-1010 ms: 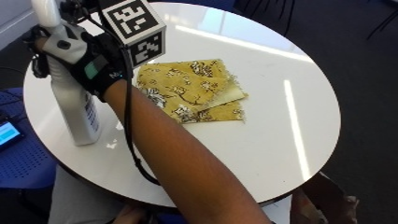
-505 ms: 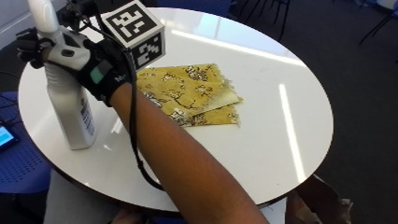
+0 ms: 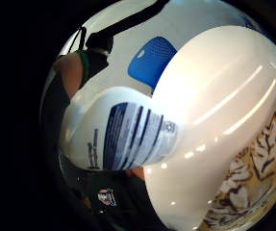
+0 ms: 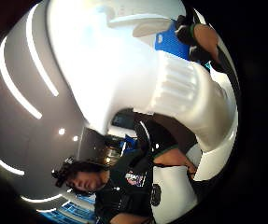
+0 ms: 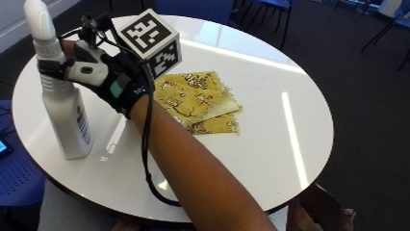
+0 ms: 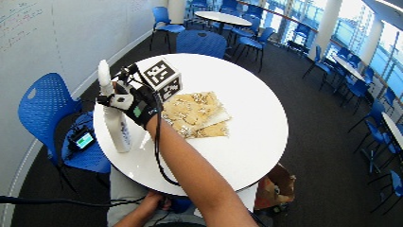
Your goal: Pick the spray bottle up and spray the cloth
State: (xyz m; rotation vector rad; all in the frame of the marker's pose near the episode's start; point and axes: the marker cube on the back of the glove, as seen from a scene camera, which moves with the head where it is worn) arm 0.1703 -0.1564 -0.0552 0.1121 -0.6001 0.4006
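gloved right hand (image 5: pixel 106 79) wrapped around the neck of the white spray bottle (image 5: pixel 64 118), which stood upright near the edge of the round white table (image 5: pixel 275 72).

the bottle looked rigid plastic, smooth and likely slick on its labelled body, so the ribbed collar just under the head seemed the surest hold; how full, and so how heavy, could not be told. the yellow patterned cloth (image 5: pixel 198 101) lay folded and limp beside the hand, apart from the bottle. the fingertips and trigger were hidden behind the bottle, and whether its base had left the table was unclear.
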